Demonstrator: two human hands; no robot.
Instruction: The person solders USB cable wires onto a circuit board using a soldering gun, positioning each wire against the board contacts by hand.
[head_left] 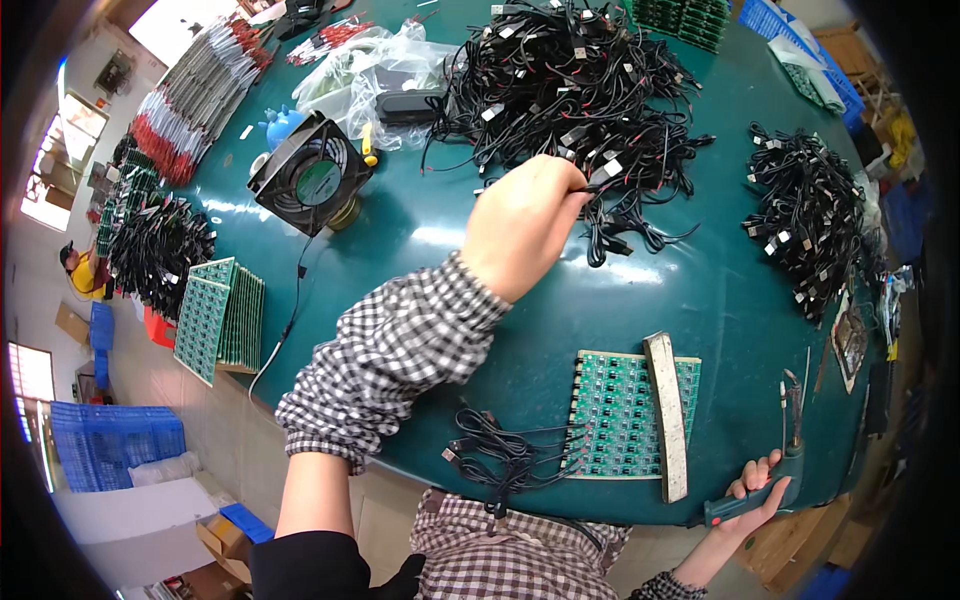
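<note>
My left hand reaches to the near edge of a big heap of black USB cables. Its fingers are pinched on a thin black cable, though the fingertips are partly hidden. At the lower right, my right hand is wrapped around the dark green handle of a soldering gun, its tip pointing up and away. Between the hands lies a green circuit board panel with a whitish worn bar across it. Several black USB cables lie against the panel's left edge, wire ends over it.
A black fan stands on the green table left of my left hand. Stacked board panels and another cable bundle sit at the left edge. More cables are piled at the right. A plastic bag lies behind the fan.
</note>
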